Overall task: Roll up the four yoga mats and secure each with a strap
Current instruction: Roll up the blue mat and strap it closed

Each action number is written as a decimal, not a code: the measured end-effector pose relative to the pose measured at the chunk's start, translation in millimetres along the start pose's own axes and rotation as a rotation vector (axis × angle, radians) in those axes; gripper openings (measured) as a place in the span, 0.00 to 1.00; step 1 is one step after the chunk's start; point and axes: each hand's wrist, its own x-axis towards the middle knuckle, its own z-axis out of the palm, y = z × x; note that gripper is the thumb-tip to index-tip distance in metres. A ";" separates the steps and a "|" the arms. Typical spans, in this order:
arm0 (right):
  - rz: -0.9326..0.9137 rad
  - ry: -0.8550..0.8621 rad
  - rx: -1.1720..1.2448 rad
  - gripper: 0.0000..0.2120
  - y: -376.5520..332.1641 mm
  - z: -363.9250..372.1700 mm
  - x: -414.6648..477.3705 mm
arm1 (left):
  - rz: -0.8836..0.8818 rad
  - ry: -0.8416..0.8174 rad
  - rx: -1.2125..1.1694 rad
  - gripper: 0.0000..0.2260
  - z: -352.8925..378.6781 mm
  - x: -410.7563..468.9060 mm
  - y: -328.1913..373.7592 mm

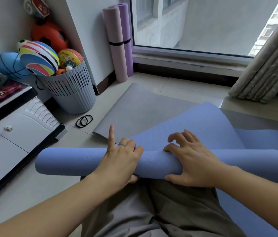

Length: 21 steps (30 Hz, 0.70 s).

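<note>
your left hand (123, 159) is tucking most of its thumb under the blue mat (76, 161), whose flat part is running off the right and bottom edges. it's covering the near end of the grey mat (140, 108), and the pink roll (116, 40) is half blocking the purple roll (127, 28).

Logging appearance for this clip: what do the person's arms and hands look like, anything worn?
Both forearms are bare to the frame edge: no sleeves, gloves, watch or bracelet in view. The left hand has a thin dark band at the base of one finger, a ring or a marking; I cannot tell which. The right hand shows nothing worn.
</note>
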 end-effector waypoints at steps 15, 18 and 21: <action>0.027 0.207 -0.129 0.20 -3.0 7.8 0.2 | 0.020 0.038 -0.334 0.22 10.4 15.2 -24.5; 0.039 0.195 -0.193 0.21 -4.9 8.2 -0.4 | 0.020 0.043 -0.301 0.21 15.5 12.6 -21.8; 0.051 0.165 -0.252 0.26 -0.6 20.4 -1.4 | 0.013 0.106 -0.204 0.20 28.5 3.8 -15.9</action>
